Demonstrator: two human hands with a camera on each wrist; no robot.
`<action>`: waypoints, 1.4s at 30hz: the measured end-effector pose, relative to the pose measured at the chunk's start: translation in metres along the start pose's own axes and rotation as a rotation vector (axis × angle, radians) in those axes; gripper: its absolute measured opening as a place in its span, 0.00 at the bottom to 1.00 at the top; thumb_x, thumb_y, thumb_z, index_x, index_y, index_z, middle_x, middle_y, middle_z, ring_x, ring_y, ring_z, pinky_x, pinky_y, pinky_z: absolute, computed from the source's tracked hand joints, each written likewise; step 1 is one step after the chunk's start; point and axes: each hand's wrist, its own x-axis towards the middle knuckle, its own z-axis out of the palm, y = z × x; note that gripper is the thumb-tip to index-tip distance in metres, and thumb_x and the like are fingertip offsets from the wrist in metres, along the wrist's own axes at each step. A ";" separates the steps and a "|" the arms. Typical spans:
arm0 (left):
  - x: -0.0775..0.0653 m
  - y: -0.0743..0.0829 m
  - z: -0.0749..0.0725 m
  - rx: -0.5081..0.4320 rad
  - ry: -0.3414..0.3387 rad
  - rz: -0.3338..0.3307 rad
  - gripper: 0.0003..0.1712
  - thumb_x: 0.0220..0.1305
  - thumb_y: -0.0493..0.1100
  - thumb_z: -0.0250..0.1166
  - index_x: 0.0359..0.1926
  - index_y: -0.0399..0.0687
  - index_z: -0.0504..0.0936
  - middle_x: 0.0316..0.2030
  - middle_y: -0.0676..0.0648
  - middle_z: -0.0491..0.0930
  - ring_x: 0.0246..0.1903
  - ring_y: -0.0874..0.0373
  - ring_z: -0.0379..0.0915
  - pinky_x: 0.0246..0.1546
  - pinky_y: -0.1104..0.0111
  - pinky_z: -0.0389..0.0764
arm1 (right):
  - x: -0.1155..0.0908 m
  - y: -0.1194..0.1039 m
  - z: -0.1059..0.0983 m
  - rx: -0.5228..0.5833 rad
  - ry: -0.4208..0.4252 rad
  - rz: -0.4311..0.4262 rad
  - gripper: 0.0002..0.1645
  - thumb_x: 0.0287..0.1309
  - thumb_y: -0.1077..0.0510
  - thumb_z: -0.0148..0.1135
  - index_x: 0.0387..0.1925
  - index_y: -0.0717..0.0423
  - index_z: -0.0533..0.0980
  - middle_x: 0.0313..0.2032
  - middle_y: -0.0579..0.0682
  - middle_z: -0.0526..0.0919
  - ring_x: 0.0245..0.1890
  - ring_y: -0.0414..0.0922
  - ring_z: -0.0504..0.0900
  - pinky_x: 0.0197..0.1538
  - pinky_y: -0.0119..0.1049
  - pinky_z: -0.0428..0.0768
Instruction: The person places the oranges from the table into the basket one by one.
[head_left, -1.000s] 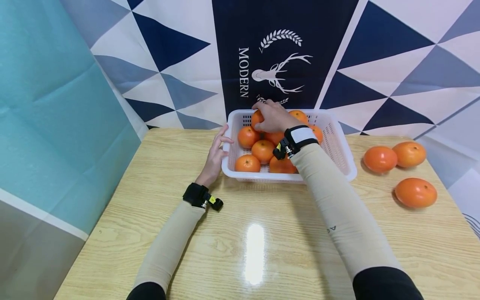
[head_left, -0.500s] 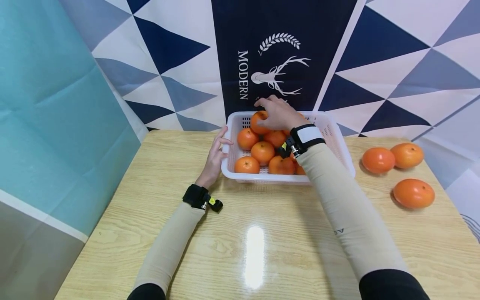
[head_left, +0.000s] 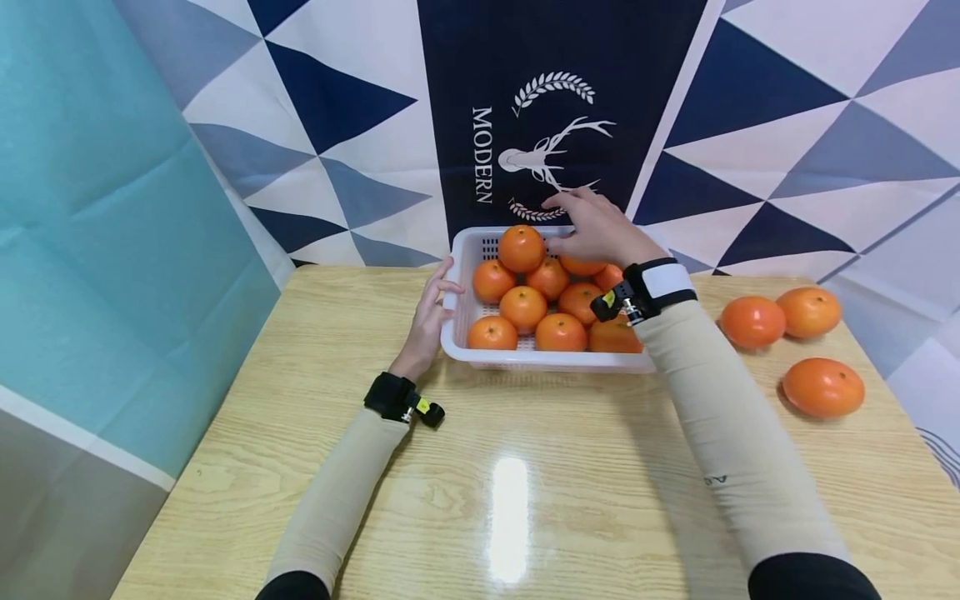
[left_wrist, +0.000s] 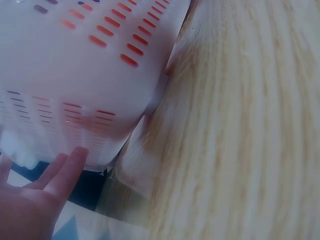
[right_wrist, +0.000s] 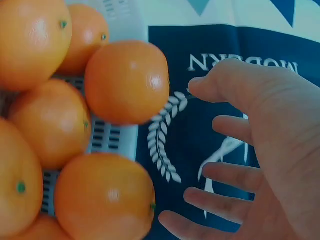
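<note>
A white plastic basket (head_left: 555, 360) at the back of the table holds several oranges. One orange (head_left: 521, 248) sits on top of the others near the back left. Just right of it, my right hand (head_left: 600, 229) hovers over the basket with nothing in its grasp. The right wrist view shows that hand's spread fingers (right_wrist: 232, 180) apart from the nearest oranges (right_wrist: 127, 82). My left hand (head_left: 427, 321) touches the basket's left end. Seen from the left wrist, its extended fingers (left_wrist: 67, 175) lie against the slotted wall (left_wrist: 75, 65).
Three orange-red fruits (head_left: 822, 388) lie on the table to the right of the basket. Behind the basket rises a patterned cloth (head_left: 360, 108), and a teal sheet (head_left: 112, 233) hangs along the left. The wooden tabletop (head_left: 420, 500) extends toward the front.
My right hand has let go of the top orange and moved right, uncovering more oranges. The orange stays at the back left. My left hand stays at the basket's end.
</note>
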 end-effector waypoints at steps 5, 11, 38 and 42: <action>-0.004 0.021 0.007 -0.011 0.018 -0.035 0.22 0.64 0.40 0.49 0.55 0.34 0.75 0.92 0.40 0.50 0.89 0.33 0.52 0.80 0.37 0.71 | -0.013 0.016 -0.008 -0.009 0.035 0.003 0.43 0.74 0.49 0.66 0.85 0.54 0.66 0.87 0.71 0.57 0.84 0.73 0.61 0.84 0.75 0.62; -0.006 0.032 0.013 -0.005 0.034 -0.076 0.24 0.64 0.36 0.46 0.57 0.24 0.70 0.92 0.40 0.48 0.90 0.34 0.49 0.82 0.36 0.67 | -0.030 0.037 -0.021 -0.021 0.097 0.035 0.43 0.73 0.50 0.67 0.84 0.57 0.67 0.85 0.74 0.60 0.83 0.75 0.62 0.84 0.75 0.62; -0.002 0.008 0.003 -0.028 -0.004 -0.036 0.21 0.65 0.40 0.50 0.56 0.40 0.78 0.93 0.44 0.49 0.91 0.38 0.48 0.82 0.40 0.71 | -0.112 0.161 -0.059 -0.122 0.109 0.254 0.46 0.80 0.44 0.60 0.84 0.68 0.61 0.78 0.86 0.61 0.74 0.82 0.61 0.73 0.86 0.63; 0.002 -0.004 0.000 -0.024 -0.005 -0.032 0.21 0.66 0.40 0.51 0.56 0.42 0.79 0.93 0.46 0.50 0.91 0.40 0.49 0.82 0.42 0.72 | -0.120 0.169 -0.063 -0.156 0.056 0.233 0.42 0.80 0.44 0.62 0.80 0.69 0.66 0.71 0.87 0.69 0.66 0.79 0.70 0.68 0.82 0.71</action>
